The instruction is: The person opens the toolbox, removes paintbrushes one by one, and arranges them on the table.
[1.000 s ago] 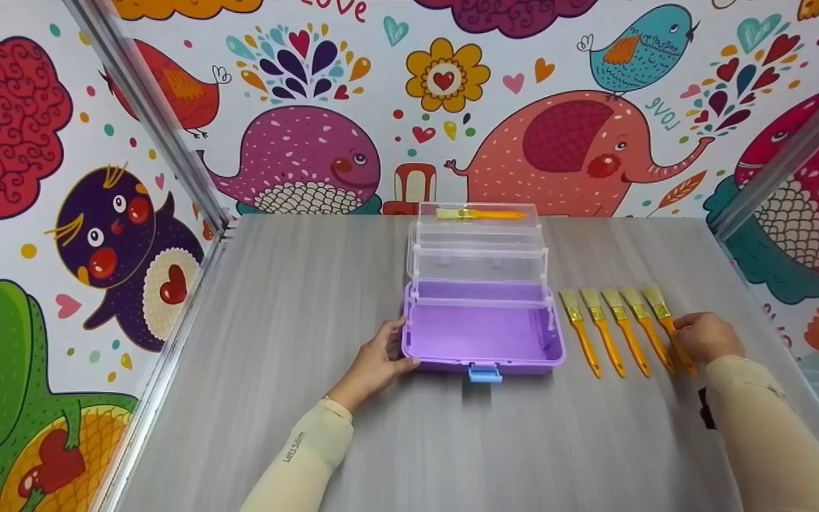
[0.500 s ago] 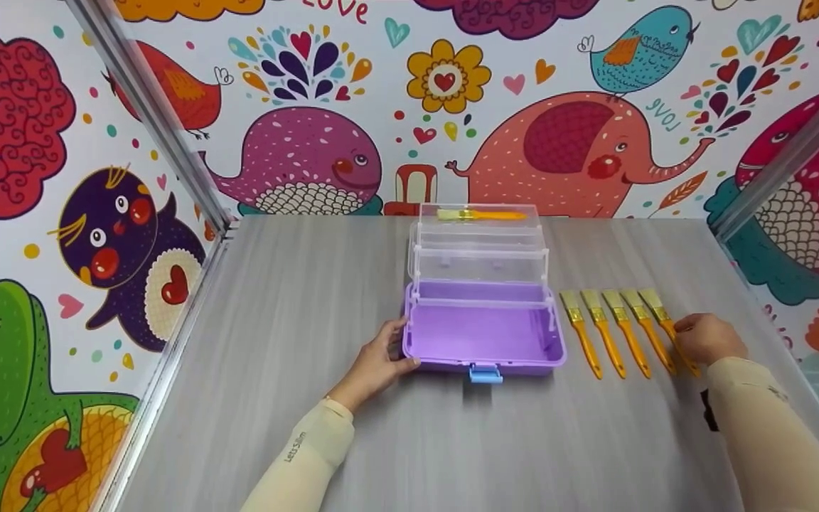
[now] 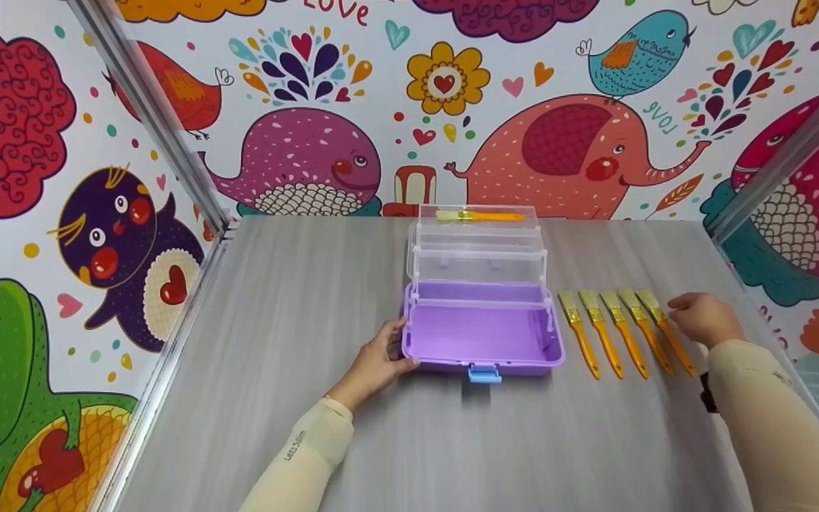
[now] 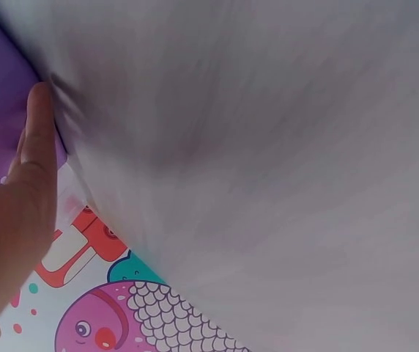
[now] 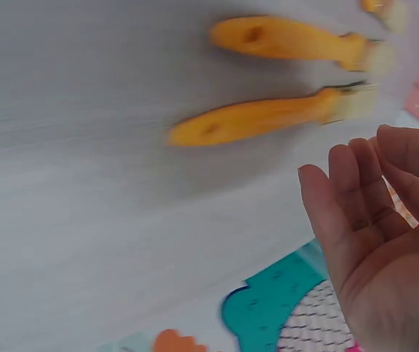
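Observation:
My left hand (image 3: 374, 361) rests at the front left corner of a purple toolbox (image 3: 477, 368), its thumb at the front wall. Straight fingers lie along the box wall (image 4: 4, 73) in the left wrist view. To the right, several paintbrushes with orange handles lie side by side, bristles away from me. Just right of the outermost paintbrush (image 3: 674, 345) is my right hand (image 3: 708, 318), loosely bent and holding nothing. In the right wrist view its palm (image 5: 385, 271) shows, apart from the nearest paintbrush (image 5: 246, 123).
The toolbox stands open with clear trays (image 3: 480, 267) raised at its back and a blue latch (image 3: 485, 374) in front. Another paintbrush (image 3: 491, 215) lies in the topmost clear part. Printed walls (image 3: 445, 156) border the grey table (image 3: 296, 299). A small black object (image 3: 708, 395) sits by the right forearm.
My right hand has let go of the outermost paintbrush and moved up and slightly away from it. The brush lies in line with the others. My left hand stays at the toolbox.

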Demonstrator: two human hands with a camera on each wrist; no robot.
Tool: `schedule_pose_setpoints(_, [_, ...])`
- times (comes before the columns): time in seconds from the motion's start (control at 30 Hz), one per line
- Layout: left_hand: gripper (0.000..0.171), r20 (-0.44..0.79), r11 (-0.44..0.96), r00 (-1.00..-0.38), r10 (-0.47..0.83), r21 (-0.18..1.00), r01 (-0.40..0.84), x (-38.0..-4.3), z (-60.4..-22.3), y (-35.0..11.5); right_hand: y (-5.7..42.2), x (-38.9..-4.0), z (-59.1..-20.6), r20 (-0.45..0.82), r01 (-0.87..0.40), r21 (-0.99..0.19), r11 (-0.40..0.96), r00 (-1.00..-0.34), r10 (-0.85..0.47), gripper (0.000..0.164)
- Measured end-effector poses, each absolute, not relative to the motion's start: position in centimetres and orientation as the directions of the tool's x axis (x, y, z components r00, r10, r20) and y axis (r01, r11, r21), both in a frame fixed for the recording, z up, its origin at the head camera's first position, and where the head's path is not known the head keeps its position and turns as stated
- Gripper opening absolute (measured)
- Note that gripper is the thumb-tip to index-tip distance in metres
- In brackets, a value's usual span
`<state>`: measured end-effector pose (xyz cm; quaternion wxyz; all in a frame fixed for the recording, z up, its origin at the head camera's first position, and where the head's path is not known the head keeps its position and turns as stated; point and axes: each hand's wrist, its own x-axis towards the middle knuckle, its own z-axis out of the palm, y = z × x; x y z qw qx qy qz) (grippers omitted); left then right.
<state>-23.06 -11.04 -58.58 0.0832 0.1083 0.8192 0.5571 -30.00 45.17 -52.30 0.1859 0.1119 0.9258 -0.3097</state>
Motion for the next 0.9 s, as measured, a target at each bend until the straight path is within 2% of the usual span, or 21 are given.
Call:
schedule_pose_setpoints(0.27, [0.072, -0.020, 0.357, -0.965, 0.260, 0.931, 0.077, -23.0, -58.7, -11.1, 40.8, -33.0, -49.3, -0.335, 0.204, -0.603, 0.771, -0.942, -0.013, 0.046])
schedule_pose_setpoints(0.47, [0.073, -0.017, 0.367, -0.966, 0.258, 0.926, 0.082, -23.0, -58.8, -11.1, 36.7, -35.4, -46.8, -0.247, 0.126, -0.611, 0.782, -0.968, -0.037, 0.046])
schedule_pose_setpoints(0.63, [0.073, -0.034, 0.374, -0.968, 0.248, 0.925, 0.064, -23.1, -58.8, -11.2, 33.2, -37.5, -45.0, -0.227, 0.119, -0.657, 0.745, -0.973, -0.045, 0.045])
schedule_pose_setpoints(0.9, [0.075, -0.041, 0.349, -0.966, 0.254, 0.936, 0.052, -22.9, -58.6, -10.9, 28.8, -39.4, -43.5, -0.146, 0.036, -0.693, 0.720, -0.985, -0.091, 0.033])
